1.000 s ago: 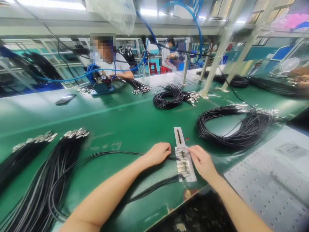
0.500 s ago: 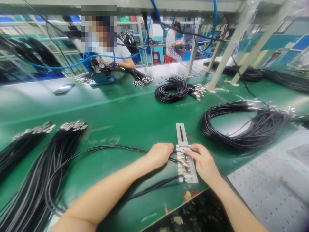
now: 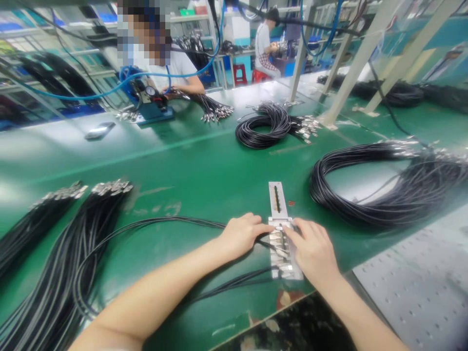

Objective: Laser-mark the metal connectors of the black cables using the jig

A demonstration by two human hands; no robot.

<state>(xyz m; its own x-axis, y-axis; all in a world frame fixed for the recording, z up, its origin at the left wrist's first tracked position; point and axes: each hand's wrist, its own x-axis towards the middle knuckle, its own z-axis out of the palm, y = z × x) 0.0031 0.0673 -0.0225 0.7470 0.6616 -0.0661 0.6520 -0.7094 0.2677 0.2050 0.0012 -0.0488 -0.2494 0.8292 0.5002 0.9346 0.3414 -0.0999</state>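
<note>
Green tabletop (image 3: 204, 175) with bundled black cables (image 3: 263, 131) and metal fixture (image 3: 296, 261)

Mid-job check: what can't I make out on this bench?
Head: grip of the left hand, hidden by its back.
Head: whether the cable tips are seated in the metal fixture; too small, blurred.
Head: reading on the gauge; too small.
Head: lower end of the nearer bundle, cut by bottom edge.

Cables (image 3: 239, 280) left of hands (image 3: 317, 246)
</note>
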